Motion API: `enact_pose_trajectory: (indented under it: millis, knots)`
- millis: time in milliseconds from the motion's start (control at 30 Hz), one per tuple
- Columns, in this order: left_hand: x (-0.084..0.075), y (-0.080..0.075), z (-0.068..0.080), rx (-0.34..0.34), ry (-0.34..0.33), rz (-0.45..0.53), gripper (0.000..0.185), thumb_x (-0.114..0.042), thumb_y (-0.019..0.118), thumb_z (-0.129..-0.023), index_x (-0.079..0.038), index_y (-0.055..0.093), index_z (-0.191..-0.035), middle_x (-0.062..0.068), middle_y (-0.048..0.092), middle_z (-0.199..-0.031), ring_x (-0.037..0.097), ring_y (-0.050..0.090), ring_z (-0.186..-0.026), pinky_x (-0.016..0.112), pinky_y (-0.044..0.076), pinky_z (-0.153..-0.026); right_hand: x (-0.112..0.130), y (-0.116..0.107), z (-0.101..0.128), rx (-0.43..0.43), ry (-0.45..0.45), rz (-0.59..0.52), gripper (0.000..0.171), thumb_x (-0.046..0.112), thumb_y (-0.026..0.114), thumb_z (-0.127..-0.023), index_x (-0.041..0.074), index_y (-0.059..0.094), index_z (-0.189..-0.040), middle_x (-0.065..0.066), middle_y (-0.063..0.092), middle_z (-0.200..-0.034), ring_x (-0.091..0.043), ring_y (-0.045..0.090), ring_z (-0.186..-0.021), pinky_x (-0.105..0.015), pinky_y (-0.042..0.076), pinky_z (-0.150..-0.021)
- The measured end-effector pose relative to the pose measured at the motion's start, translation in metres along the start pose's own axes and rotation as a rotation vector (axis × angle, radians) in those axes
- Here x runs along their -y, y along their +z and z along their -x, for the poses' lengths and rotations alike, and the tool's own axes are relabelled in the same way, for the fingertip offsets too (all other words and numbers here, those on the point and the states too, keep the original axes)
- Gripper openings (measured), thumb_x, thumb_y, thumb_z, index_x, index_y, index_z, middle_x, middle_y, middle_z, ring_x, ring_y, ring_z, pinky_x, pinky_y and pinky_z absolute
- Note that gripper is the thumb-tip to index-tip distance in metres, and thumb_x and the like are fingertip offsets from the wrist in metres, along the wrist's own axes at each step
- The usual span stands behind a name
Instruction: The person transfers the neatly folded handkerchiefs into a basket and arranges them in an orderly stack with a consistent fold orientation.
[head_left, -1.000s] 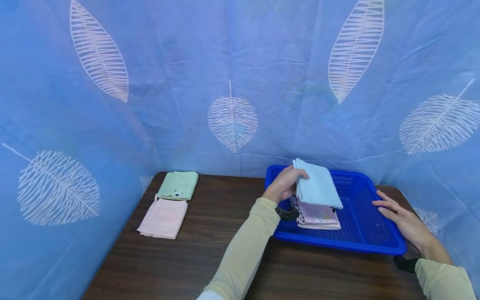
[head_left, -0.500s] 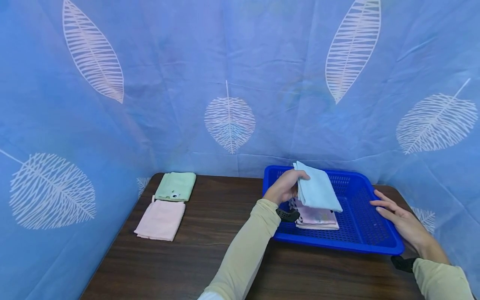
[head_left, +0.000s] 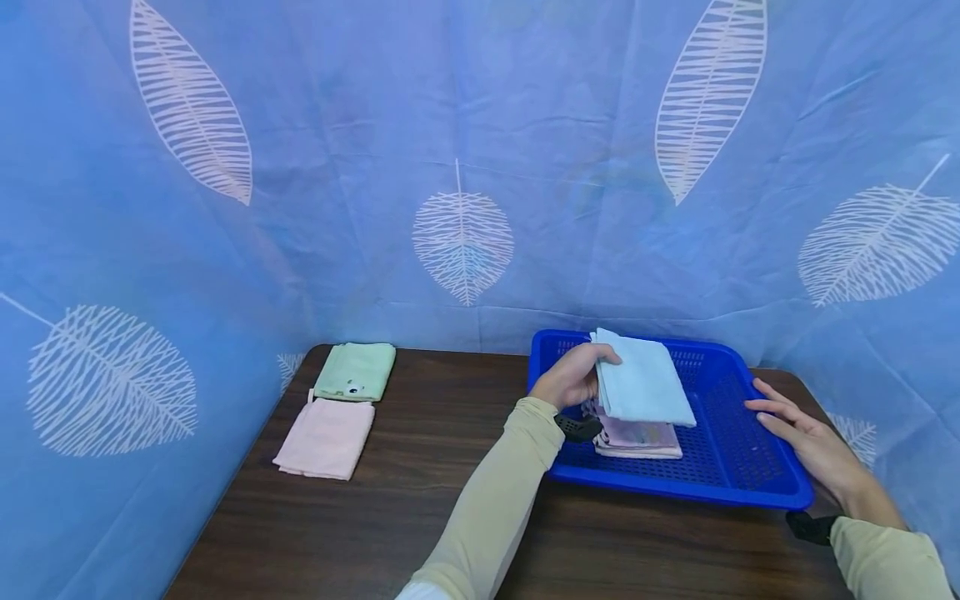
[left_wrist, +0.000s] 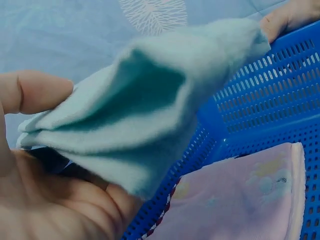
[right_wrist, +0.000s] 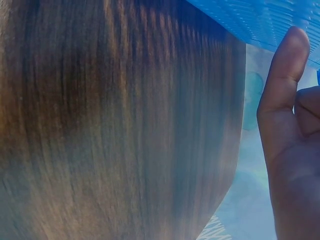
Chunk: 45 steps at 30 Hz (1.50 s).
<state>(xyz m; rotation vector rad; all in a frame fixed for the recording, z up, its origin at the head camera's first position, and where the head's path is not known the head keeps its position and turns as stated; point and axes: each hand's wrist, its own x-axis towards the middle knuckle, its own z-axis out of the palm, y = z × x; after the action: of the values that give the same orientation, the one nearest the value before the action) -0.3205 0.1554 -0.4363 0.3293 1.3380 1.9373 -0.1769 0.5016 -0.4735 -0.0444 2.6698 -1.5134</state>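
My left hand (head_left: 576,373) pinches a folded light blue towel (head_left: 647,382) at its left edge, thumb on top and fingers beneath. The towel is held above the left part of a blue plastic basket (head_left: 675,493). In the left wrist view, its layers (left_wrist: 125,115) gape apart in the middle. Below it, in the basket, lies a folded pink-purple patterned towel (left_wrist: 240,195), partly covered in the head view. My right hand (head_left: 813,442) rests at the basket's right rim with extended fingers. In the right wrist view, the right thumb (right_wrist: 287,70) is straight against the basket's underside or outer wall.
On the left of the dark wooden table (head_left: 442,433) lie a folded green towel (head_left: 356,371) and, just in front of it, a folded pink towel (head_left: 326,437). A blue curtain (head_left: 360,167) with white leaf prints hangs behind and beside the table.
The light blue towel has shifted slightly down and to the right in my left hand, covering more of the patterned towel. My right hand keeps its place on the rim.
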Motion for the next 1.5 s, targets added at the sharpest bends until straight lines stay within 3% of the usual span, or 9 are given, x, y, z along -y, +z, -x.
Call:
enact_pose_trajectory:
  millis: [100, 333, 633, 967, 1100, 1267, 1400, 1500]
  knots:
    - [0.002, -0.001, 0.000, -0.015, -0.011, -0.002, 0.030, -0.009, 0.052, -0.096, -0.013, 0.059, -0.125, 0.004, 0.064, -0.107, 0.019, 0.066, -0.096, 0.043, 0.058, -0.088, -0.002, 0.000, 0.000, 0.003, 0.009, -0.007, 0.054, 0.039, 0.039, -0.111, 0.011, 0.040, -0.156, 0.040, 0.007, -0.161, 0.028, 0.014, -0.129, -0.002, 0.039, -0.081]
    - [0.004, -0.003, 0.001, -0.058, -0.031, -0.035, 0.030, -0.009, 0.055, -0.095, -0.013, 0.059, -0.124, 0.004, 0.064, -0.103, 0.019, 0.067, -0.091, 0.035, 0.058, -0.075, -0.003, 0.000, -0.002, -0.009, -0.003, 0.026, 0.053, 0.039, 0.040, -0.111, 0.011, 0.040, -0.156, 0.039, 0.007, -0.162, 0.029, 0.013, -0.128, -0.002, 0.034, -0.080]
    - [0.005, -0.002, -0.002, -0.104, -0.056, -0.067, 0.028, -0.008, 0.055, -0.098, -0.013, 0.059, -0.124, 0.005, 0.063, -0.103, 0.019, 0.065, -0.090, 0.035, 0.056, -0.076, -0.002, -0.003, -0.004, -0.004, 0.002, 0.026, 0.053, 0.038, 0.039, -0.111, 0.011, 0.039, -0.156, 0.038, 0.005, -0.163, 0.032, 0.017, -0.122, -0.001, 0.038, -0.080]
    - [0.010, -0.003, -0.004, -0.144, -0.089, -0.207, 0.008, -0.005, 0.059, -0.100, -0.011, 0.064, -0.101, 0.003, 0.065, -0.087, 0.016, 0.061, -0.073, 0.033, 0.052, -0.071, 0.000, 0.000, -0.003, 0.000, 0.017, 0.027, 0.055, 0.041, 0.039, -0.111, 0.012, 0.039, -0.157, 0.039, 0.004, -0.162, 0.029, 0.011, -0.129, -0.002, 0.035, -0.079]
    - [0.011, -0.004, -0.002, -0.125, -0.107, -0.244, 0.011, -0.005, 0.058, -0.101, -0.011, 0.061, -0.110, 0.004, 0.065, -0.090, 0.018, 0.063, -0.078, 0.036, 0.054, -0.077, 0.000, 0.000, -0.003, 0.000, 0.016, 0.014, 0.054, 0.039, 0.039, -0.111, 0.011, 0.039, -0.157, 0.039, 0.005, -0.162, 0.030, 0.014, -0.127, -0.001, 0.037, -0.079]
    - [0.010, -0.002, 0.000, -0.134, -0.104, -0.254, 0.031, -0.001, 0.058, -0.100, -0.010, 0.056, -0.130, 0.005, 0.065, -0.101, 0.021, 0.065, -0.090, 0.047, 0.056, -0.094, -0.001, -0.001, -0.004, -0.002, 0.008, 0.006, 0.053, 0.038, 0.039, -0.111, 0.010, 0.039, -0.157, 0.038, 0.005, -0.163, 0.028, 0.013, -0.130, -0.001, 0.037, -0.079]
    - [0.010, -0.001, 0.002, -0.180, -0.096, -0.282, 0.043, 0.002, 0.060, -0.099, -0.008, 0.051, -0.140, 0.007, 0.065, -0.104, 0.024, 0.066, -0.094, 0.050, 0.056, -0.094, -0.001, -0.001, -0.003, -0.002, 0.004, 0.005, 0.053, 0.037, 0.040, -0.111, 0.010, 0.039, -0.157, 0.037, 0.005, -0.163, 0.030, 0.014, -0.127, -0.001, 0.036, -0.079]
    - [0.011, 0.000, 0.002, -0.209, -0.089, -0.306, 0.041, 0.002, 0.060, -0.098, -0.006, 0.053, -0.138, 0.009, 0.066, -0.105, 0.027, 0.067, -0.098, 0.051, 0.056, -0.094, -0.001, -0.001, -0.003, -0.003, -0.003, 0.003, 0.052, 0.036, 0.040, -0.111, 0.010, 0.039, -0.156, 0.037, 0.005, -0.163, 0.033, 0.016, -0.123, -0.001, 0.035, -0.080]
